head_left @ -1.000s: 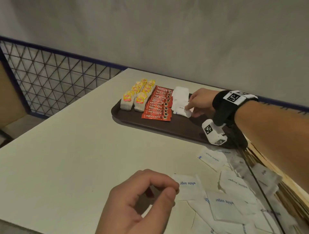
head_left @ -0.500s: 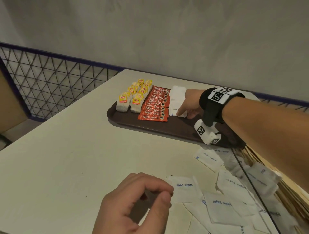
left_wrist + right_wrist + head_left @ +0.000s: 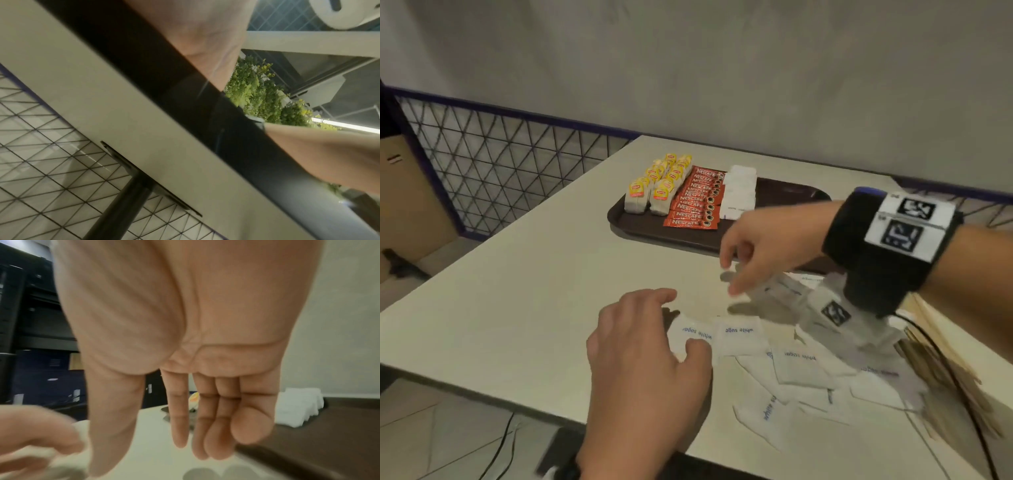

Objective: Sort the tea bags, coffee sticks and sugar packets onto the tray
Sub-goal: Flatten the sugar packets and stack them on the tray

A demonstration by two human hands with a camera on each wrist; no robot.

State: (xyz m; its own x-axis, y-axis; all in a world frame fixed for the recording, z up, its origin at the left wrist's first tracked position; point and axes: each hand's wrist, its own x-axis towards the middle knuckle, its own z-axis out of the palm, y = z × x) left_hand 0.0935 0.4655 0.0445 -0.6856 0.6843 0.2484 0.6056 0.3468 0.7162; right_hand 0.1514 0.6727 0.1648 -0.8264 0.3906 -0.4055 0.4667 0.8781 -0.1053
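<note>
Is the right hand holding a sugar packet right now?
No, the right hand hangs open above the table with fingers straight and nothing between them.

One brown tray [image 3: 784, 192] sits on the bench [image 3: 524, 281]. On it stand two rows of yellow-tagged tea bags [image 3: 659, 181]; about six show in each row, perhaps twelve in all, though the far ones blur together. Beside them lies one overlapping row of red coffee sticks [image 3: 697, 202], roughly ten by the visible printed ends. Next comes one stack-row of white sugar packets on the tray [image 3: 739, 192], its number not countable. Loose sugar packets on the bench [image 3: 739, 334] number at least eight. Two hands are in view.
</note>
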